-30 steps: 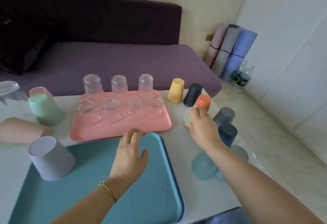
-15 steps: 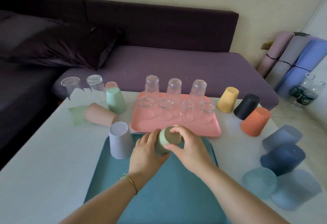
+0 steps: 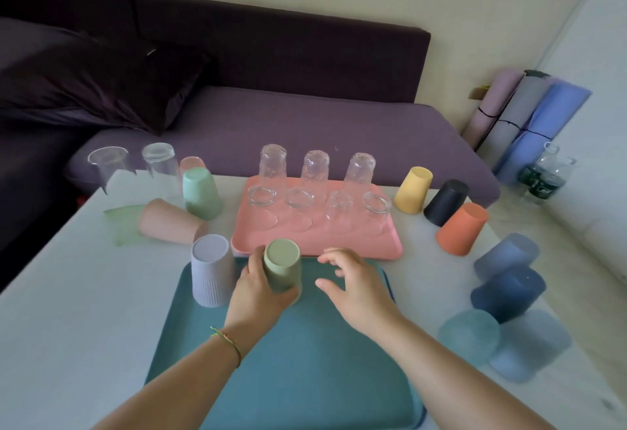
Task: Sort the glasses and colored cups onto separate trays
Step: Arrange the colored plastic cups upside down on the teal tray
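Over teal tray (image 3: 305, 378), left hand (image 3: 258, 290) grips green cup (image 3: 283, 270); right hand (image 3: 356, 287) beside, apparently relaxed

Head-worn view, looking forward and down, table (image 3: 84, 294) close below

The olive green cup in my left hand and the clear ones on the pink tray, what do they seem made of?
The olive green cup: probably plastic, matte; opaque with no glare. The clear ones on the pink tray: likely glass, glossy, see-through with bright rims; clear plastic possible.
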